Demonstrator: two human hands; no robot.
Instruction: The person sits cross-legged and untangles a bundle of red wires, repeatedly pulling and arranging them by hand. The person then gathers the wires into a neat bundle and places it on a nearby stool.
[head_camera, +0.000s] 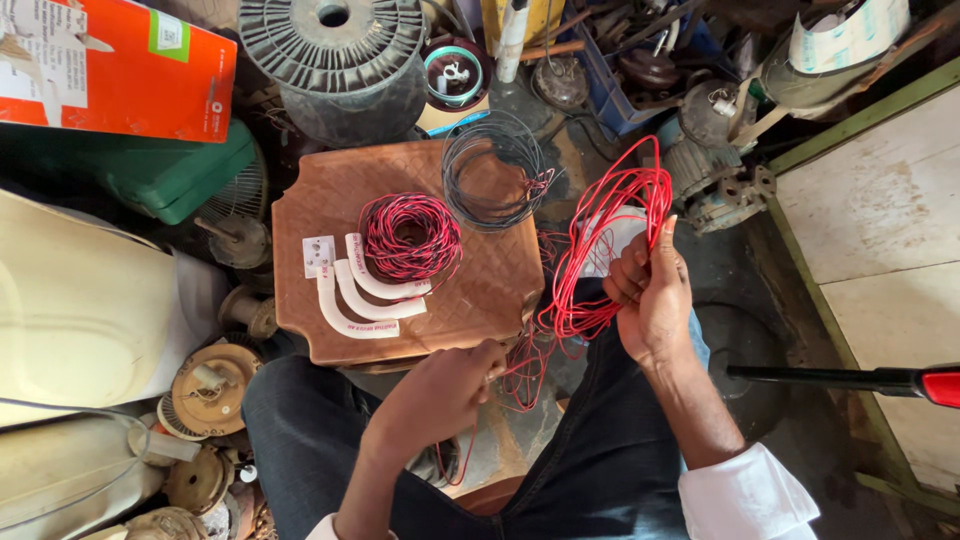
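My right hand (652, 292) holds up a large loose coil of red wire (612, 235) to the right of a brown stool top (330, 215). My left hand (445, 388) sits at the stool's near edge, fingers pinched on thin red strands (524, 365) that trail down from the coil. On the stool lie a red-and-black twisted wire coil (409, 236), a dark wire coil (496, 172) and three curved white strips (357, 298). A small white plate (318, 254) lies beside the strips.
A large ribbed spool (335, 62) stands behind the stool, an orange box (110, 65) at the top left. Motor parts (207, 388) clutter the floor at left. A white tiled slab (880, 230) lies at right, with a red-tipped black rod (850, 378) across it.
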